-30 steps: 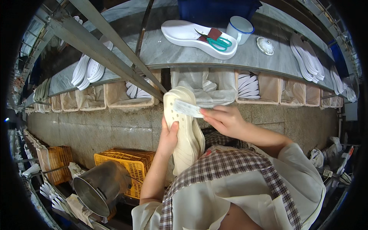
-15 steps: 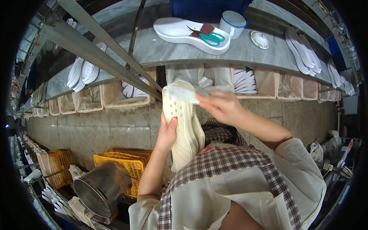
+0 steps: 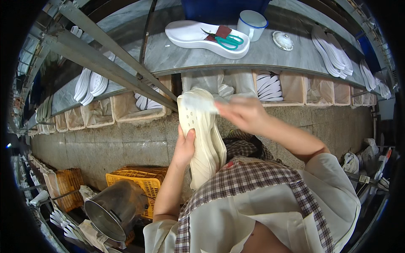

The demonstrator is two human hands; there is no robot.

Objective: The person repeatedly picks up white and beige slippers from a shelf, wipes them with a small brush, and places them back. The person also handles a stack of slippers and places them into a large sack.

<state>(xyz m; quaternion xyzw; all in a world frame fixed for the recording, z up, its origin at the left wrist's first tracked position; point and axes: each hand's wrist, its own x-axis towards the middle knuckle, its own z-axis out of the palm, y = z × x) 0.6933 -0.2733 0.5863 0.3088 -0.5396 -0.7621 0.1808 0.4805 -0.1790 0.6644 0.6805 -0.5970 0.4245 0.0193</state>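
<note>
A stack of cream-coloured shoe soles point(image 3: 202, 147) leans upright against my apron, with rows of small holes in its front face. My left hand point(image 3: 184, 145) grips the stack from the left side, thumb on the front sole. In front of the upper end, my right hand point(image 3: 242, 113) pinches a pale, whitish flat piece point(image 3: 200, 103), perhaps a cloth or pad; motion blurs it, so its kind is unclear. That piece covers part of the top of the front sole.
On the grey bench point(image 3: 168, 59) lie a white sole-shaped tray point(image 3: 185, 31) with green-handled scissors point(image 3: 230, 41), an enamel mug point(image 3: 252, 25) and a lid point(image 3: 282, 41). Lined bins point(image 3: 291, 90) stand below. A metal pot point(image 3: 114, 211) and yellow crates point(image 3: 139, 179) are at lower left.
The blurred whitish piece in my right hand has shifted slightly across the upper end of the front sole. My left hand keeps its grip. The whole view has shifted a little.
</note>
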